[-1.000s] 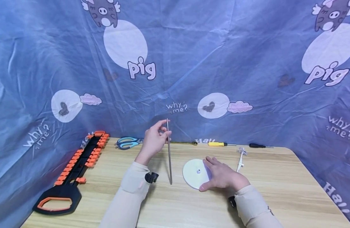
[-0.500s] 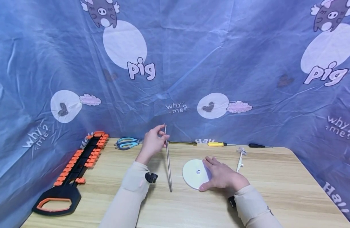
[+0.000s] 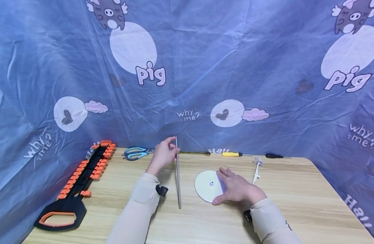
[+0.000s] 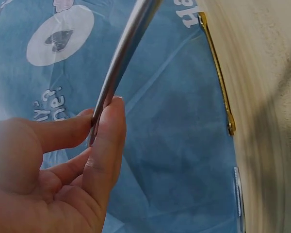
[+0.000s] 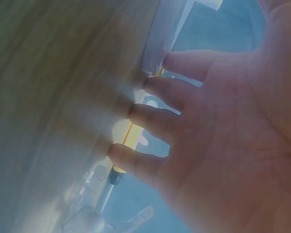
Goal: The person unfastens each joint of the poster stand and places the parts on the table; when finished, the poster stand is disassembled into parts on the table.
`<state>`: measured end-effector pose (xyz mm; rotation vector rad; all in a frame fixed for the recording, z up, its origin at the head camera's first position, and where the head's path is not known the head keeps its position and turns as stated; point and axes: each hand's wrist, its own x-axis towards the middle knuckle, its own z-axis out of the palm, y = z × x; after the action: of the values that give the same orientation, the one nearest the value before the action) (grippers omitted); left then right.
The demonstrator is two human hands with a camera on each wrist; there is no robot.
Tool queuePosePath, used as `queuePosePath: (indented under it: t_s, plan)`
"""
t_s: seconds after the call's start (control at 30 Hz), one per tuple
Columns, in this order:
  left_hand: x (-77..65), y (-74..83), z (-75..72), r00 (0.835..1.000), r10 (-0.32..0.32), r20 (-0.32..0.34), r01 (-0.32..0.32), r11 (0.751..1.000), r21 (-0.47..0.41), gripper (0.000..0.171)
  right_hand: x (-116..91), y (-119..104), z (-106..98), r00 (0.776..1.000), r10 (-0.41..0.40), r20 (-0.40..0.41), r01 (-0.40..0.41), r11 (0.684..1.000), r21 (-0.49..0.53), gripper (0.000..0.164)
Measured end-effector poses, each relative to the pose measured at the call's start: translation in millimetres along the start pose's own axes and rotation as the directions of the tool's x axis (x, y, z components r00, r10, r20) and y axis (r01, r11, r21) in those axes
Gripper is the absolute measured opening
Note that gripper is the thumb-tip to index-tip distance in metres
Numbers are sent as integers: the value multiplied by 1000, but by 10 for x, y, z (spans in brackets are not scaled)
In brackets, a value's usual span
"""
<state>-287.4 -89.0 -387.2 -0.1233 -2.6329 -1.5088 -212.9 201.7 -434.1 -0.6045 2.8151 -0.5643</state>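
Observation:
In the head view my left hand (image 3: 163, 155) pinches a thin silver metal rod (image 3: 178, 183) near its top end. The rod stands nearly upright, its lower end just left of a round white disc (image 3: 203, 187). From the left wrist camera, thumb and fingertips grip the rod (image 4: 121, 60) near one end. A small hollow stub rises from the disc's centre. My right hand (image 3: 238, 188) lies over the right side of the disc with its fingers spread, hiding that part. In the right wrist view its straight fingers reach down beside the disc's edge (image 5: 161, 36).
Behind the hands lie blue-handled scissors (image 3: 136, 153), a gold wrench (image 3: 194, 153), a yellow screwdriver (image 3: 232, 154) and a black screwdriver (image 3: 274, 156). A white stick with a clear end (image 3: 257, 171) is beyond the right hand. A black-and-orange rack (image 3: 80, 183) occupies the left side.
My left hand has lowered the rod slightly toward me, and its lower end has swung a little left. The right hand and the disc stay where they were.

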Motion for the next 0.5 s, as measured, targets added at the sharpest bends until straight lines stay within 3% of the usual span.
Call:
queuePosePath:
  t_s: [0.33,0.5]
  plan:
    - [7,-82,64,995,-31,92,27,999,44,73,-2,0,1,1000,-3,5,3,1000,-8,123]
    - [-6,-135,129,990,-21,140,9,996,87,74,-3,-1,2,1000,-7,2,7,1000,-10,122]
